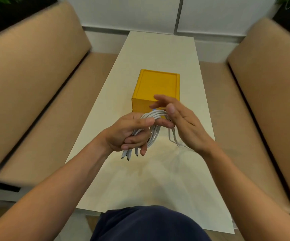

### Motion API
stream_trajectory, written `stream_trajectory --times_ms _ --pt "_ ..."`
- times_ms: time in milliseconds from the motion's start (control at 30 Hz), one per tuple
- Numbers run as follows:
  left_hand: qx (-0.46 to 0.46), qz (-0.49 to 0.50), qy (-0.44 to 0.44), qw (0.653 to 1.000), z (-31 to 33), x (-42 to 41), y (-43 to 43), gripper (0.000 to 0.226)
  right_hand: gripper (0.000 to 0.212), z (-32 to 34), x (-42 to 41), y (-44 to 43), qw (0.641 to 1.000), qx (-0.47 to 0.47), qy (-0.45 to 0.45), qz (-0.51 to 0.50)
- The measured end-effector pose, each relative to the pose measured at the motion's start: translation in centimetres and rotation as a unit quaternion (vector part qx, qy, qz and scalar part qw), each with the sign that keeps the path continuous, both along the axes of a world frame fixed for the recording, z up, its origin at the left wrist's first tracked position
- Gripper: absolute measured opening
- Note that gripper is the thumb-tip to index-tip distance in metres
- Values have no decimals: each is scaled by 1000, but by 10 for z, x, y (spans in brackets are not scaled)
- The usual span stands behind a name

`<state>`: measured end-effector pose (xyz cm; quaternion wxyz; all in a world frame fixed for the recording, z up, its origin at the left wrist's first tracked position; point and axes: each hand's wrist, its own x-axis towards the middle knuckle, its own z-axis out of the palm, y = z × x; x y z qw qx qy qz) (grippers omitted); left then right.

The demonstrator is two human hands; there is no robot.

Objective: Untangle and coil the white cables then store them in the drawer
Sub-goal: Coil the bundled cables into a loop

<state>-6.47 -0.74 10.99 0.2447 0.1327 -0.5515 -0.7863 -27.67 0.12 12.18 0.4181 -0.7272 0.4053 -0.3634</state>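
My left hand (123, 134) is clenched round the cables (155, 114). The thumb lies across the top of the bundle and the lower fingers curl under it, so the strands are pinned against my palm. Three plugs (128, 155) stick out below those fingers, pointing down toward the table (158, 49).

From that grip the cables rise in a thick white arc to my right hand (186, 126), then drop in a loop that hangs between the two hands. The right hand is released. Its fingers are stretched out and slightly spread, the thumb is raised, and the palm is turned toward the left hand. The top of the arc meets it near the thumb. The view is smeared there, so I would only say the cables seem to rest against that hand rather than being pinched by it. A few thin, blurred strands (174, 139) trail down beside the right wrist onto the table.

Both hands are held above the table, just in front of the yellow box (158, 86), and my right fingertips overlap its near top edge. The box sits on the table with its lid side up, and my hands hide most of its front. Tan benches (27, 75) run along both sides of the table. My dark blue trousers (149, 225) fill the bottom of the view.
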Motion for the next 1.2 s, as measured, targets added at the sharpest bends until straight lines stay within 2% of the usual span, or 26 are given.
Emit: stream_trajectory --times_ms 100,167,233,300,367,467,567,700,833,900,1000,1133,1200 --pt "21 5 32 999 4 -1 -4 39 45 -6 3 9 992 88 -54 76" --pt "26 9 37 999 5 -1 -7 43 67 -8 4 10 986 100 -72 115" --pt "30 16 39 999 5 -2 -10 45 75 -9 9 12 987 101 -77 104" --pt "28 36 35 998 7 -6 -14 43 63 -11 18 14 994 82 -70 28" --pt "25 60 24 998 12 -11 -18 38 40 -11 26 13 995 50 -76 -43" --pt "18 86 2 996 27 -23 -23 35 14 -4 33 5 991 23 -97 -89" --pt "-13 106 -1 994 36 -34 -28 37 13 4 36 -1 985 0 -97 -144" --pt "-76 171 -29 982 36 -41 -29 54 14 9 26 -10 979 -84 -12 -185" --pt "-51 160 20 986 30 -35 -26 56 18 18 26 -1 983 -60 -99 -144" --pt "-18 161 42 986 26 -34 -26 56 20 17 30 1 985 -32 -108 -134" --pt "2 214 13 977 23 -34 -28 59 25 16 30 -4 988 -24 -63 -137" --pt "38 310 -35 949 20 -38 -29 53 29 11 24 -12 979 -77 85 -170" --pt "41 332 -62 940 20 -43 -28 53 28 8 26 -17 970 -59 125 -202"
